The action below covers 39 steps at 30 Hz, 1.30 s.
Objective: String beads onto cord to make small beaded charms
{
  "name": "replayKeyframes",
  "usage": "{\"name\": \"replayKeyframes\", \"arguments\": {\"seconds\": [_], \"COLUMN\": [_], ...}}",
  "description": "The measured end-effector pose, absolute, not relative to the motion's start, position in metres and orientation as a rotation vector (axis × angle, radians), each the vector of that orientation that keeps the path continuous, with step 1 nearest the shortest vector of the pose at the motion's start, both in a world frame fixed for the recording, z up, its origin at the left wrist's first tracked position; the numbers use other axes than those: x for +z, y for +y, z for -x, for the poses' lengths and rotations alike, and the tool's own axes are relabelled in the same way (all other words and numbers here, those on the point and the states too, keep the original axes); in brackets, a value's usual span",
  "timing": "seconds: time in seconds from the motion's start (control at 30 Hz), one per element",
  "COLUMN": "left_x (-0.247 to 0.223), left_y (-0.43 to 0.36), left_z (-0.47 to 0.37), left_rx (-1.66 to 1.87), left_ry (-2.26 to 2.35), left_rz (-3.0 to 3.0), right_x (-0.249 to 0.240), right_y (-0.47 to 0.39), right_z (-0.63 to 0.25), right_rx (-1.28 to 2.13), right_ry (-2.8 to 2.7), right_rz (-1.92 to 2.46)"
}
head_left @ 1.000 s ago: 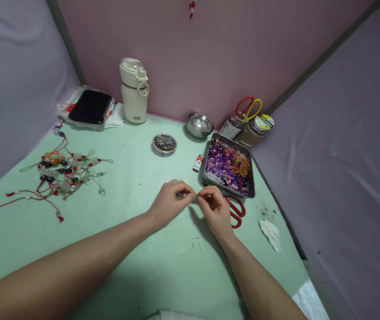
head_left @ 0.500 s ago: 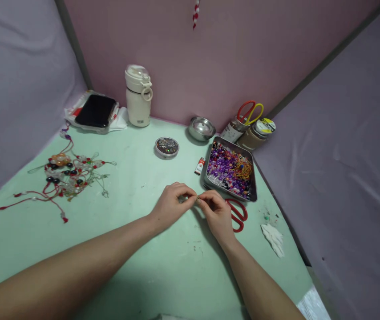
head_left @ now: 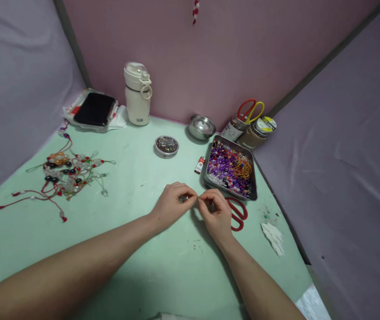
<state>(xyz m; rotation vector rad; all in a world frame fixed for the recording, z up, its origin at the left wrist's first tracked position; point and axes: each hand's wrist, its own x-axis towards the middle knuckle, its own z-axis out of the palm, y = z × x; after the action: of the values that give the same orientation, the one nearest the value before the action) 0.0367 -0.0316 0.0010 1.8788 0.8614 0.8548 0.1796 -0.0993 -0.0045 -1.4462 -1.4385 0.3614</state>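
Fine strand (head_left: 197,198), yellow-labelled jar (head_left: 252,137) beyond, lettering illegible

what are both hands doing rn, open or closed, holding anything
Left hand: closed in a pinch on a tiny item, too small to identify.
Right hand: closed in a pinch at the same item.

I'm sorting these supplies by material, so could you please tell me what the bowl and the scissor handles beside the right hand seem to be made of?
Bowl: probably polished metal, given its silvery surface and bright highlights.
Scissor handles: likely smooth plastic, judging by their even red color and slight sheen.
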Motion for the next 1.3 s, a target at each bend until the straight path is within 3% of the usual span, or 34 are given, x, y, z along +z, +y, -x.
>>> {"name": "replayKeyframes", "arguments": {"seconds": [0.33,0.9,1.3], "left_x": [0.0029,0.0066,0.0039], "left_y": [-0.0343,-0.0331,-0.0327], "left_z": [-0.0370,-0.0357,-0.0375], "left_rx": [0.773,0.827,0.750], "left_ry": [0.881,0.779,0.846], "left_rz": [-1.923,-1.598,-1.548], "right_x": [-0.0065,-0.0032,-0.0040], "right_y": [-0.0987,-0.0950,-0.0974], "right_z": [-0.1806,-0.1830,-0.1803], "right_rx": [0.467,0.939,0.815], "right_ry": [-1.413,-1.254,-1.122], "right_rz": [1.430,1.411,1.384]}}
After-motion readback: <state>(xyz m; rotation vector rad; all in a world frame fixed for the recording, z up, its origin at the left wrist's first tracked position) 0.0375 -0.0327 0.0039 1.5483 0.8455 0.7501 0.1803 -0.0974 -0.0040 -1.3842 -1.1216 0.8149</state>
